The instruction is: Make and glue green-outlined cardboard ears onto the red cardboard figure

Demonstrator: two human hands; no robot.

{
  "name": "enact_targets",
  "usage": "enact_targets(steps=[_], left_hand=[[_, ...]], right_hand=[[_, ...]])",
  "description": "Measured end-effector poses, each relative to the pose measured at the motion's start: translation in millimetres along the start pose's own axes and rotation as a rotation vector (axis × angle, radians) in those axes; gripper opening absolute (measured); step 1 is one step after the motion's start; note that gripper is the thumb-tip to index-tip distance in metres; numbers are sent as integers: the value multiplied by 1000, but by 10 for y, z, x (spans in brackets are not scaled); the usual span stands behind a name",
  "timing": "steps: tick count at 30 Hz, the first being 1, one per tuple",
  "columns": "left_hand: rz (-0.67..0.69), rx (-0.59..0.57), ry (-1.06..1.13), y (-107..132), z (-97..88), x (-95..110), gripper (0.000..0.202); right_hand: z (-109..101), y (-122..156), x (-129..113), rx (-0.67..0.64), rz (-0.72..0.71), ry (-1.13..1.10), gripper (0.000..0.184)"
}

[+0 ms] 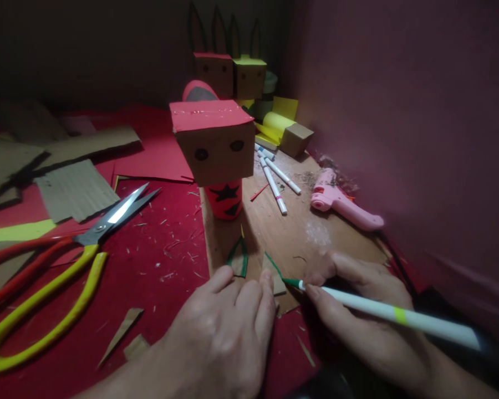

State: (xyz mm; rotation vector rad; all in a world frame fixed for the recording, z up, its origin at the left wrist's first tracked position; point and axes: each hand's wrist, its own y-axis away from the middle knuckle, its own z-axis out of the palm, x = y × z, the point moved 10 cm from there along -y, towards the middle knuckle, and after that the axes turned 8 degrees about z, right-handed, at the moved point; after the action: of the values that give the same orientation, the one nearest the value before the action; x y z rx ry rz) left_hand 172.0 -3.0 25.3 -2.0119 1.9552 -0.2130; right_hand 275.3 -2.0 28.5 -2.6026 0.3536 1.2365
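My right hand (366, 316) is closed around a white marker (370, 306) with a lime-green band. The marker's green tip touches the right edge of a small pointed cardboard piece (275, 277), where a green line runs along the slanted side. With bent fingers, my left hand (228, 327) pins this piece to the wooden board (295, 235). Another pointed cardboard piece (238, 259), outlined in green, lies just beyond my left fingertips. Behind it stands a cardboard figure (216, 149) with a red-topped box head, dark eyes and a red body with black shapes.
Large scissors (91, 235) with red and yellow handles lie at left, blades apart, near cardboard scraps (77, 188). A pink glue gun (343, 204) and several white markers (276, 177) lie on the board. Two eared box figures (249, 77) stand behind, near the purple wall (419, 122).
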Motion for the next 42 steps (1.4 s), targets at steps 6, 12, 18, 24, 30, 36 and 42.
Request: enact_targets(steps=[6, 12, 18, 24, 30, 36, 42], left_hand=[[-15, 7, -4, 10, 1, 4, 32], [-11, 3, 0, 5, 1, 5, 34], [3, -7, -15, 26, 39, 24, 34], [4, -6, -8, 22, 20, 23, 34], [21, -12, -28, -1, -12, 31, 35], [30, -23, -26, -2, 4, 34, 35], [33, -14, -28, -3, 4, 38, 35]], right_hand=[[-38, 29, 81, 7, 46, -22, 16], [-42, 20, 72, 28, 53, -35, 16], [25, 10, 45, -49, 27, -55, 15], [-21, 32, 141, -17, 93, -83, 15], [24, 22, 73, -66, 41, -83, 16], [-3, 34, 164, -50, 87, -95, 15], [18, 26, 61, -52, 16, -77, 15]])
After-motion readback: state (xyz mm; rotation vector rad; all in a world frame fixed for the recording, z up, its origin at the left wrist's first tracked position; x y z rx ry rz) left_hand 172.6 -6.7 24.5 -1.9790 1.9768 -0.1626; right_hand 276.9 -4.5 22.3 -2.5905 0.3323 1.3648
